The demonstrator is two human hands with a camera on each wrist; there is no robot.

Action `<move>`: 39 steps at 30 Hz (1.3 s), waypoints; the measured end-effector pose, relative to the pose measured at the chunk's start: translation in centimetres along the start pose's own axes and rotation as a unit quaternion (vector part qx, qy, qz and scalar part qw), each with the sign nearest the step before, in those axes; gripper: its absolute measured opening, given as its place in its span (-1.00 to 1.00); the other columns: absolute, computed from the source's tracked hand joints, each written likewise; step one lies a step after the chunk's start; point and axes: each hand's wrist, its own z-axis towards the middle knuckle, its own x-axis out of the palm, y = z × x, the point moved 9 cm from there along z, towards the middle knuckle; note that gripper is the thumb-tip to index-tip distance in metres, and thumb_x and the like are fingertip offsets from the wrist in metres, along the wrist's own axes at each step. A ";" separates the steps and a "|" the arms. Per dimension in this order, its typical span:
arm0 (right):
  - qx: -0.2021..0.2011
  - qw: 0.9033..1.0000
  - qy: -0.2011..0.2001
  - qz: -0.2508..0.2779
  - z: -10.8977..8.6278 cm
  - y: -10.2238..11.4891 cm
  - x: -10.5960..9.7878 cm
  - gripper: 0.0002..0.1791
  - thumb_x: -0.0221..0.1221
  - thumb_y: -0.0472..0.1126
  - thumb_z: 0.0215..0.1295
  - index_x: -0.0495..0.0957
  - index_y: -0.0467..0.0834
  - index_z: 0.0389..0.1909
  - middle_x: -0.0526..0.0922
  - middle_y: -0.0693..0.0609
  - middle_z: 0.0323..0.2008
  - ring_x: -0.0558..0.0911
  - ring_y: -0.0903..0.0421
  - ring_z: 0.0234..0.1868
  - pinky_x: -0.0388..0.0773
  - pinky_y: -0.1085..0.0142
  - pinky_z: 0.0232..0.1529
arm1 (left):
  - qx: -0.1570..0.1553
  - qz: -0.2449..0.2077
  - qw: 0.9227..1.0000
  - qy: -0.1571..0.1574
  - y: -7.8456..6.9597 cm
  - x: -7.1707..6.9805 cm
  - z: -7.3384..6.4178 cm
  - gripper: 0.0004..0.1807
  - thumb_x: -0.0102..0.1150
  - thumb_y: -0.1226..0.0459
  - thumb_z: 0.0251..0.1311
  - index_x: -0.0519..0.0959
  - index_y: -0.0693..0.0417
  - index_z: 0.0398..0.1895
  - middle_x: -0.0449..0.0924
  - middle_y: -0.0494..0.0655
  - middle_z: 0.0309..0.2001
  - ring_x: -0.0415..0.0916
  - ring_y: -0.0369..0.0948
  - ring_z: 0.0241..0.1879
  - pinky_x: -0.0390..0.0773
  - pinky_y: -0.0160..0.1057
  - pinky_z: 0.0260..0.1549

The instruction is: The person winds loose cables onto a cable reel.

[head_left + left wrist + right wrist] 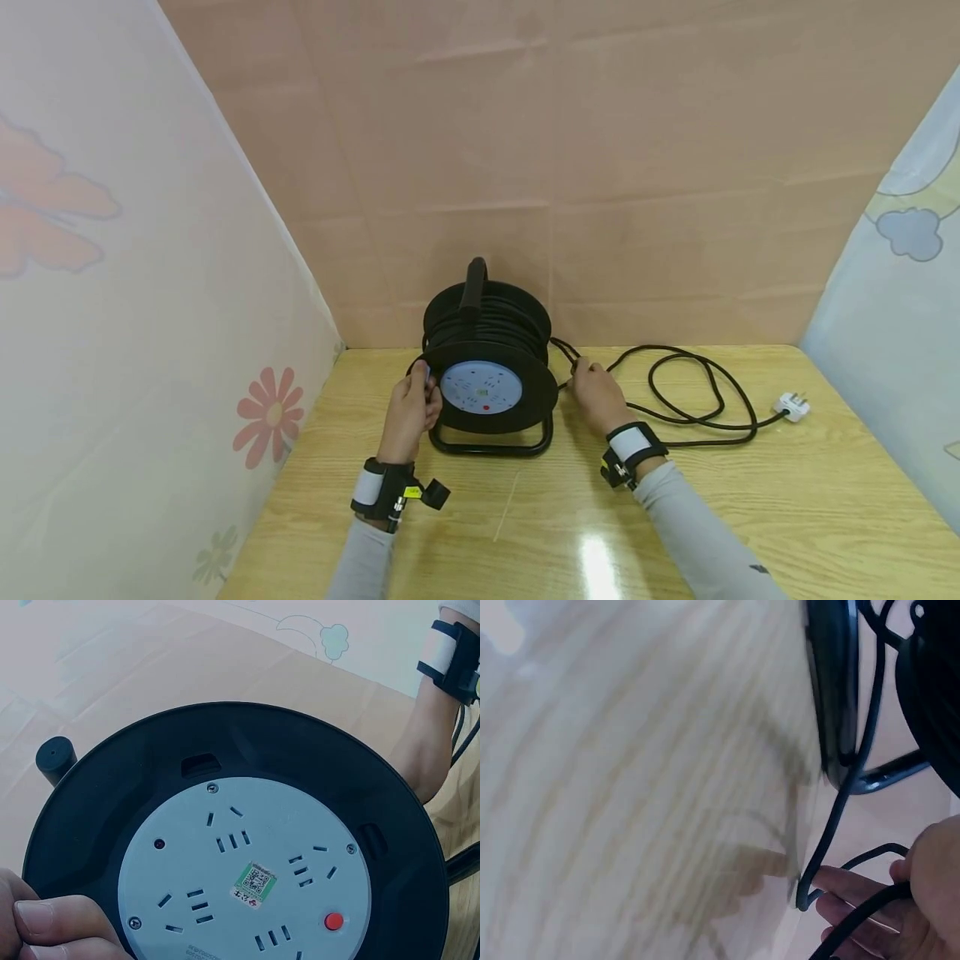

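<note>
A black cable reel point(538, 392) stands on the table, its pale round socket panel point(482, 387) facing me. Black cable is wound on its drum. My left hand point(408, 412) grips the reel at the left side of its front disc, fingers curled; the part inside the fingers is hidden. In the left wrist view, the fingers point(64, 926) lie over the disc's lower left, beside the panel with its red button point(334, 921). To the right of the reel, my right hand point(597, 396) holds the loose black cable point(862, 911), which passes between thumb and fingers.
Loose cable loops point(738, 400) spread over the table to the right and end in a white plug point(791, 407). The reel's carrying handle point(473, 287) rises on top, and its tube stand point(491, 451) rests on the wood. A brown-papered wall point(637, 208) stands behind.
</note>
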 end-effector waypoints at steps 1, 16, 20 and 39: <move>0.010 1.000 -0.001 0.017 0.0 -0.2 -0.2 -0.76 0.10 -0.27 0.39 0.32 -0.39 -0.20 0.46 -0.24 -0.50 0.52 -0.19 -0.50 0.52 -0.01 -0.54 | 0.000 0.000 1.000 -0.001 0.0 0.0 0.0 -0.43 -0.24 -0.14 0.47 0.27 0.14 -0.51 0.12 -0.17 -0.75 0.00 -0.31 -0.80 -0.01 -0.39 -0.82; 0.122 0.956 0.077 0.254 -1.0 -2.5 0.6 -0.70 -0.31 -0.23 0.56 0.16 -0.43 0.03 0.60 -0.37 -0.14 0.43 0.03 -0.55 0.31 0.29 -0.62 | 0.012 0.018 1.000 0.001 -0.6 0.3 -0.2 -0.40 -0.25 -0.17 0.45 0.28 0.17 -0.49 0.13 -0.13 -0.72 0.03 -0.29 -0.79 0.02 -0.38 -0.80; 0.136 0.940 0.081 0.302 -1.2 -2.9 0.8 -0.66 -0.40 -0.22 0.57 0.15 -0.44 0.06 0.57 -0.39 0.03 0.56 -0.18 -0.35 0.23 0.32 -0.64 | 0.012 0.008 1.000 0.003 -0.8 0.6 -0.1 -0.43 -0.23 -0.16 0.45 0.28 0.15 -0.47 0.14 -0.12 -0.70 0.03 -0.29 -0.78 0.03 -0.38 -0.79; 0.188 0.932 0.037 0.306 -2.1 -3.6 0.6 -0.33 -0.39 0.25 0.54 0.35 -0.30 -0.13 0.49 -0.20 -0.43 0.35 -0.01 -0.62 0.32 0.20 -0.63 | 0.045 0.007 0.998 0.033 -2.1 2.0 -0.3 -0.42 -0.26 -0.16 0.46 0.26 0.17 -0.47 0.14 -0.12 -0.72 0.01 -0.28 -0.79 0.03 -0.38 -0.80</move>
